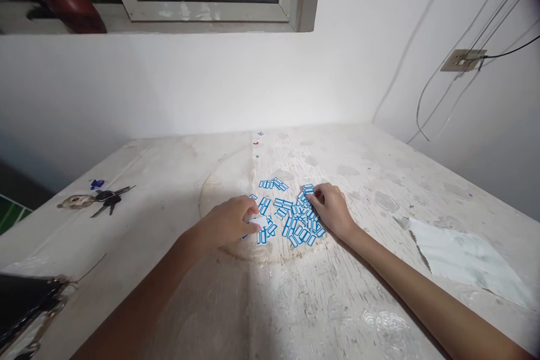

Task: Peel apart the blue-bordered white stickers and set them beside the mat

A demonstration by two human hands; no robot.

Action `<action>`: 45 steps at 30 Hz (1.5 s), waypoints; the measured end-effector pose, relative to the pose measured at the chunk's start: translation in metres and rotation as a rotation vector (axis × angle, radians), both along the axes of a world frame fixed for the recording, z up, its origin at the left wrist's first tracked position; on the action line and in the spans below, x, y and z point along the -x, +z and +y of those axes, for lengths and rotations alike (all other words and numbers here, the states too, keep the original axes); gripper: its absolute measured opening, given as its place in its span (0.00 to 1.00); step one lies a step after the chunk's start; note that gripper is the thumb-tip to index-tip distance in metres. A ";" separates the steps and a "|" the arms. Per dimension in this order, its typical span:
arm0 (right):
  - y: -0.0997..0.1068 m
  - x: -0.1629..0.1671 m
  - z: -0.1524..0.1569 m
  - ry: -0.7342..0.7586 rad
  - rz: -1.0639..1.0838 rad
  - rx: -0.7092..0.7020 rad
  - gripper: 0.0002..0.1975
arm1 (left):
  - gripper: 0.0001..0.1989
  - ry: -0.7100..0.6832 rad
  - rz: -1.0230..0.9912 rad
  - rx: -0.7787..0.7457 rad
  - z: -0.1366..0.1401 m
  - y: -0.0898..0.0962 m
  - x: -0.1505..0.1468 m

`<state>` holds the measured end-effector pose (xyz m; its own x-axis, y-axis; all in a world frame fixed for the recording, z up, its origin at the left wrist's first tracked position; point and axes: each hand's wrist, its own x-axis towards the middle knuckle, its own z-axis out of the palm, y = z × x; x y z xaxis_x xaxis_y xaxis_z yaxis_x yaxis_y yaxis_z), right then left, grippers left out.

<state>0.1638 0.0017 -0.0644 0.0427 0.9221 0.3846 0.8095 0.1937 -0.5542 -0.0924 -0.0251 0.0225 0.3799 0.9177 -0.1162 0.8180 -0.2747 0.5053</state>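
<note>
Between the table (295, 304) edges, left hand (230, 218) pinches a white piece (259, 221); right hand (335, 208), narrow, hold unclear, might scatter blue-edged tiles (300, 216) if I rush.

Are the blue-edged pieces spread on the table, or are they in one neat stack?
Spread: the pieces lie on the table at many angles, some overlapping, with a small group nearer the wall.

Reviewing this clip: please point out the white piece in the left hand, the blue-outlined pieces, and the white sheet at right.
White piece (259, 221): head view, its exposed face.
Blue-outlined pieces (301, 217): head view, the largest cluster's middle.
White sheet (466, 259): head view, middle of its surface.
</note>
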 end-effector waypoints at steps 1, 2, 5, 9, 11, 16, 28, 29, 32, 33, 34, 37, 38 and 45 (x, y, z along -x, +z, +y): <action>0.000 0.001 -0.001 -0.002 -0.007 -0.011 0.10 | 0.13 -0.002 0.010 0.016 -0.002 -0.001 0.000; 0.000 0.001 -0.002 -0.004 -0.009 -0.020 0.10 | 0.14 -0.001 0.017 0.025 -0.004 -0.002 -0.001; 0.002 0.002 -0.004 -0.006 0.003 -0.036 0.17 | 0.12 0.009 0.028 0.039 -0.007 -0.005 -0.005; 0.003 0.002 -0.005 0.005 0.039 -0.035 0.20 | 0.10 0.016 0.015 0.046 -0.003 -0.009 -0.007; 0.002 0.001 -0.004 0.007 0.059 -0.031 0.20 | 0.10 0.002 -0.005 0.037 0.000 -0.012 -0.006; 0.001 -0.002 -0.003 0.014 0.115 -0.004 0.21 | 0.09 -0.026 -0.045 0.026 0.005 -0.022 -0.002; 0.000 -0.006 -0.002 0.044 0.177 0.018 0.19 | 0.02 -0.096 -0.044 -0.073 0.005 -0.014 -0.009; 0.000 -0.006 -0.002 0.046 0.179 0.017 0.19 | 0.02 -0.102 -0.039 -0.085 0.004 -0.013 -0.011; 0.001 -0.006 -0.003 0.052 0.186 0.019 0.19 | 0.02 -0.111 -0.035 -0.108 0.001 -0.009 -0.014; 0.001 -0.005 -0.004 0.054 0.190 0.021 0.18 | 0.02 -0.113 -0.038 -0.110 0.000 -0.009 -0.015; 0.002 -0.005 -0.004 0.055 0.195 0.023 0.18 | 0.02 -0.114 -0.044 -0.107 -0.001 -0.009 -0.015; 0.003 -0.004 -0.004 0.060 0.218 0.026 0.18 | 0.03 -0.116 -0.080 -0.057 -0.002 -0.010 -0.014; 0.003 -0.005 -0.004 0.063 0.230 0.028 0.18 | 0.04 -0.122 -0.098 -0.027 -0.002 -0.010 -0.013; 0.021 0.001 -0.017 0.147 0.445 0.034 0.18 | 0.07 -0.143 -0.324 0.165 0.000 -0.001 -0.011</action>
<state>0.1632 -0.0151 -0.0433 0.0649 0.9426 0.3275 0.4572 0.2637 -0.8494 -0.0816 -0.0247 0.0220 0.5437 0.8320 -0.1109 0.5684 -0.2678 0.7779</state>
